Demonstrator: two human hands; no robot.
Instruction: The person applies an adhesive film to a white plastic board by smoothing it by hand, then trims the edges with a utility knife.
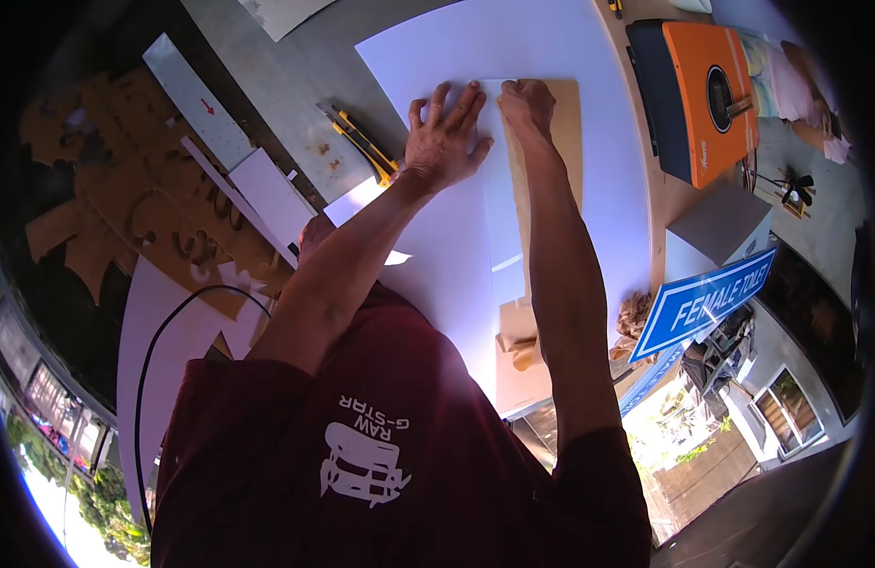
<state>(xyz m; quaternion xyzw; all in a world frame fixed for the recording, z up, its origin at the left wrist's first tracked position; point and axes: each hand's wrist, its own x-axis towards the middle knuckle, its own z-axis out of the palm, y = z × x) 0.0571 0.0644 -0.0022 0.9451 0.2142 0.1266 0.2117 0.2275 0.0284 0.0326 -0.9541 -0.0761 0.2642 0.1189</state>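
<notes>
A large white sheet (589, 57) lies in front of me. My left hand (447, 137) rests flat on it, palm down with fingers spread. Just to its right, my right hand (529, 106) is closed at the top end of a pale, smooth strip (502, 204); what its fingers hold is hidden. A brown sheet (567, 133) shows beside and under my right hand and forearm. Left of my left wrist lie yellow-and-black utility knives (366, 147), apart from both hands.
Cut brown board pieces (144, 218) and white offcuts (272, 194) lie at left. An orange guitar (698, 104) is at upper right, near another person (797, 85). Below it stands a blue "FEMALE TOILET" sign (707, 301). A black cable (151, 350) loops at lower left.
</notes>
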